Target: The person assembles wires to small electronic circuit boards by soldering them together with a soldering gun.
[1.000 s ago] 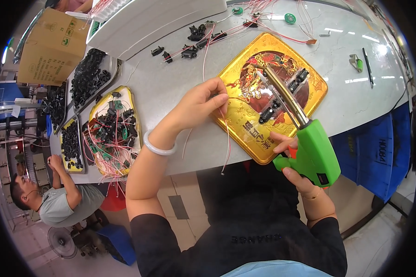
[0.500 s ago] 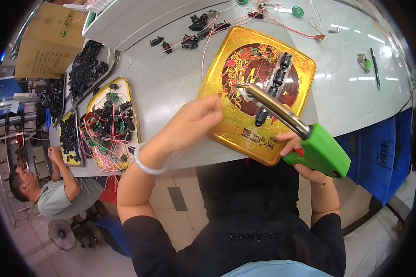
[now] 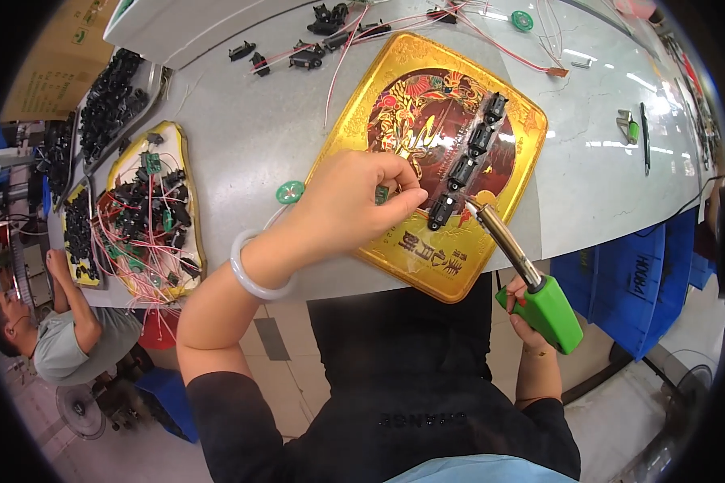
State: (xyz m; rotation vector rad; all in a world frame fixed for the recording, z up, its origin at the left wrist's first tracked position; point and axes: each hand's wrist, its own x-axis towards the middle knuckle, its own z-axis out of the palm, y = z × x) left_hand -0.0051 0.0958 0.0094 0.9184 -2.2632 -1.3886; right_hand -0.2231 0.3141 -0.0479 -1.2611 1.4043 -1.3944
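On the gold tin lid [image 3: 411,258], my left hand [image 3: 354,205] pinches a small green circuit board [image 3: 383,194] beside the nearest black connector [image 3: 441,211]. My right hand [image 3: 532,326] is wrapped around the green-handled soldering iron [image 3: 540,298], whose tip meets that connector.

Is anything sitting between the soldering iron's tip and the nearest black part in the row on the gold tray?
Nothing visible. The soldering iron, held in the right hand, has its tip right beside the nearest black part on the gold tray. The left hand pinches in from the other side.
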